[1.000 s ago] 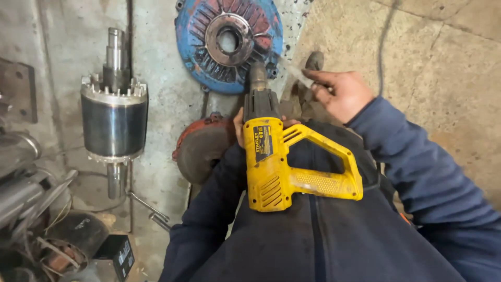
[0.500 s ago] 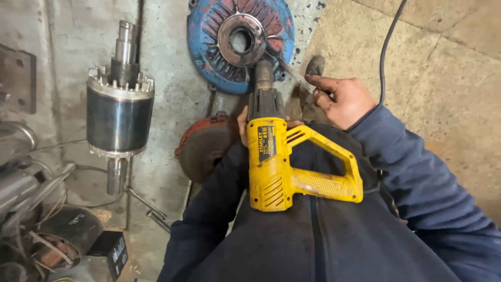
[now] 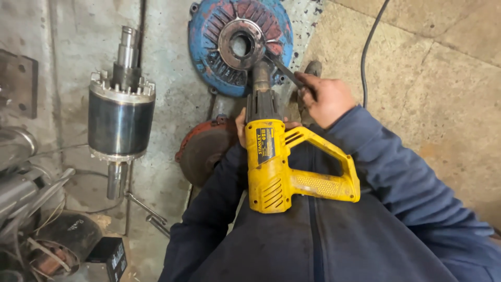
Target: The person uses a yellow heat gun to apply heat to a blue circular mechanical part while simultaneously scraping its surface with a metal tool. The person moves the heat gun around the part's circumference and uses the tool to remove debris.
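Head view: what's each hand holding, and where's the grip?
Right hand grips a thin dark metal tool by its near end. Left hand is mostly hidden behind the yellow heat gun; its grip cannot be told.

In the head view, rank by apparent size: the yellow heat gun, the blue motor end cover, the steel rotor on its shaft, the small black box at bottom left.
1. Yellow heat gun, though it lies nearest the camera, so unsure against the next two.
2. Steel rotor and blue end cover: too alike to rank.
3. Black box, clearly smallest.

Heat gun lies on the lap; end cover ahead, rotor left, cable probably right.
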